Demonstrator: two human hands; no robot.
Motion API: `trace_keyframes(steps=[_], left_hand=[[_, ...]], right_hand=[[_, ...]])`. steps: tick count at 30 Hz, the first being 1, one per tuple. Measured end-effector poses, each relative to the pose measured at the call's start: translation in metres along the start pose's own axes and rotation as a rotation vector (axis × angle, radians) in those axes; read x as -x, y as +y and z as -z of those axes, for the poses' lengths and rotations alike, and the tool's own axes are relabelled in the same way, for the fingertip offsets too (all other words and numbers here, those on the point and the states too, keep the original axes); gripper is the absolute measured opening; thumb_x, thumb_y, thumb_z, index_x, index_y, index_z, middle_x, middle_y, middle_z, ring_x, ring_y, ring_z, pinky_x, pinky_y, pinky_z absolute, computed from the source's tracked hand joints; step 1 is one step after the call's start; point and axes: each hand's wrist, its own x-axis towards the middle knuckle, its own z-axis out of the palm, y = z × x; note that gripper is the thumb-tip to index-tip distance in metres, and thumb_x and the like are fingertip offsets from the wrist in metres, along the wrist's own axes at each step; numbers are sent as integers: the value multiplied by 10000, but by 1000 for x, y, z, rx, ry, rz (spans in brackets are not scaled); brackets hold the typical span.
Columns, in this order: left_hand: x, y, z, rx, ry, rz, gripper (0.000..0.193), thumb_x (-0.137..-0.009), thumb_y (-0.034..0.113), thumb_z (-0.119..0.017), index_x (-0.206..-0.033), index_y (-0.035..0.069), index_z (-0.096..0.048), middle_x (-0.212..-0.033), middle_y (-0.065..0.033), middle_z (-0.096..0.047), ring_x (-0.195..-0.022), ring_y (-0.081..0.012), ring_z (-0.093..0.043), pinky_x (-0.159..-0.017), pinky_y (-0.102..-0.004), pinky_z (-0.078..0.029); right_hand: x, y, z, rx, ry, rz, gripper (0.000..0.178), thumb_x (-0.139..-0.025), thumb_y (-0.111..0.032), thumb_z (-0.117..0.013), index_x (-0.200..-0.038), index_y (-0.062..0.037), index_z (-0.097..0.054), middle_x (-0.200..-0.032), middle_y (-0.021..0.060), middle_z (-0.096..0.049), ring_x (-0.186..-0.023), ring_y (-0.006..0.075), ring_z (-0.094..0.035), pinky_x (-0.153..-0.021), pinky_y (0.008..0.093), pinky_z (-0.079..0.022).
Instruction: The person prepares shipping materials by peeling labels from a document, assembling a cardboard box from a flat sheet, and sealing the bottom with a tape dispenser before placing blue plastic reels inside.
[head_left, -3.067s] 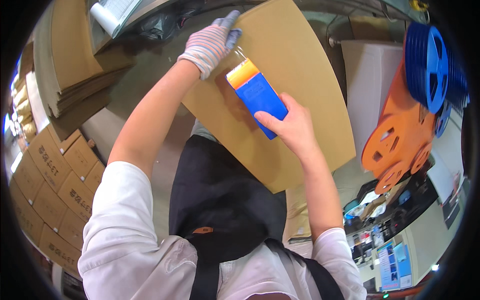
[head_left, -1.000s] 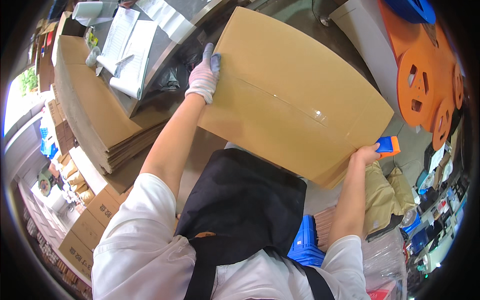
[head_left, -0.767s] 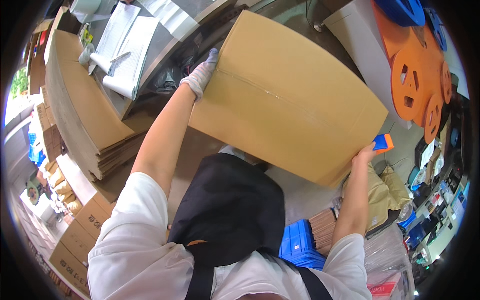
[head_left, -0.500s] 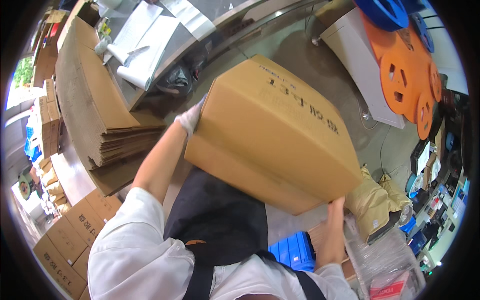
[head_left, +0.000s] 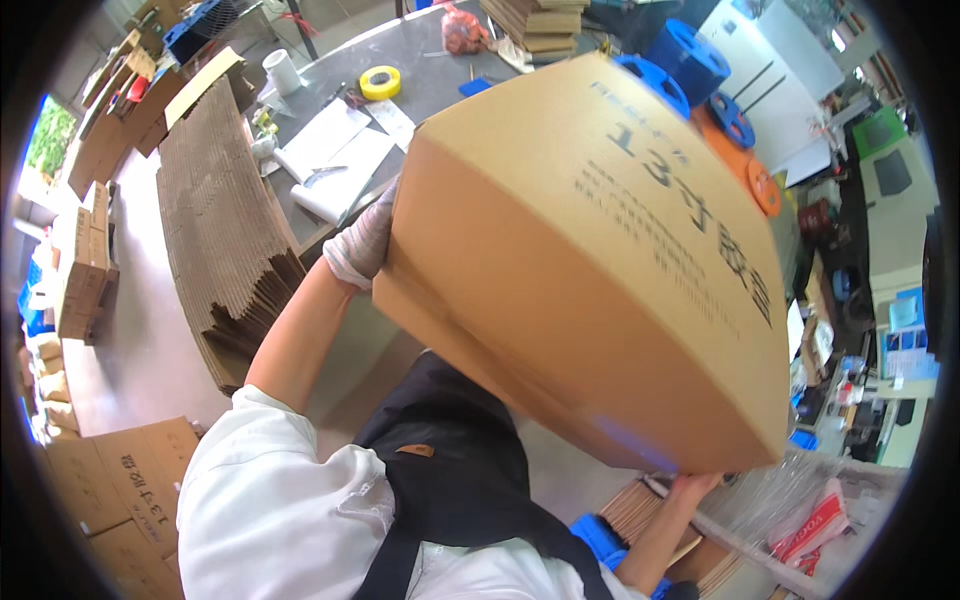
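A large brown cardboard box [head_left: 540, 270] with dark printing on its upper face is held up in front of me, tilted with its right end lower. My left hand [head_left: 362, 245], in a pale glove, presses on the left end of the box, its fingers partly hidden at the edge. At the lower right corner, my right hand [head_left: 697, 486] grips the box from beneath; most of its fingers are out of sight under the cardboard.
A stack of flattened cardboard [head_left: 215, 200] stands on the left. Beyond it, a grey table [head_left: 350, 60] carries papers, yellow tape [head_left: 380, 83] and a red bag [head_left: 464, 32]. Blue reels [head_left: 690, 55] stand behind the box. Printed cartons [head_left: 130, 480] sit lower left; a plastic-wrapped bin [head_left: 860, 490] lower right.
The box has risen closer to my head and shifted right, both hands moving with it. More of the table's far side has come into view.
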Motion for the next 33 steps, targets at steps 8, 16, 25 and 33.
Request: trace_keyframes(steps=[8, 16, 25, 33], left_hand=[[48, -174, 148, 88, 743, -22, 601, -918, 232, -460, -1453, 1, -308, -1502, -175, -310, -1396, -272, -299, -1152, -353, -232], [253, -275, 189, -389, 684, 1215, 578, -966, 448, -336, -1291, 14, -536, -1332, -203, -531, -1266, -342, -472, -1052, -399, -355], [90, -274, 216, -374, 644, 843, 442, -955, 360, -443, -1241, 52, -584, -1171, -200, -632, -1121, -324, -582, -974, -366, -421], [-18, -257, 200, -201, 521, 707, 413, -962, 325, -494, -1249, 40, -581, -1216, -178, -622, -1178, -281, -563, -1011, -338, -402]], right_hand=[[62, 146, 20, 240, 270, -264, 509, -1009, -310, -474, -1450, -156, -273, -1310, 109, -486, -1074, 227, -536, -805, 371, -522], [147, 170, -106, 1303, -475, -761, 453, -892, -326, -613, -1227, -51, -481, -1069, 153, -606, -956, 253, -608, -826, 372, -489], [33, 252, -559, 1385, -1301, 265, 405, -898, -383, -586, -1131, -60, -514, -939, 218, -637, -865, 423, -616, -736, 486, -478], [-34, 393, -777, 1125, -992, 553, 538, -880, -265, -636, -1329, -58, -425, -1351, 187, -489, -1264, 378, -437, -1020, 455, -388]])
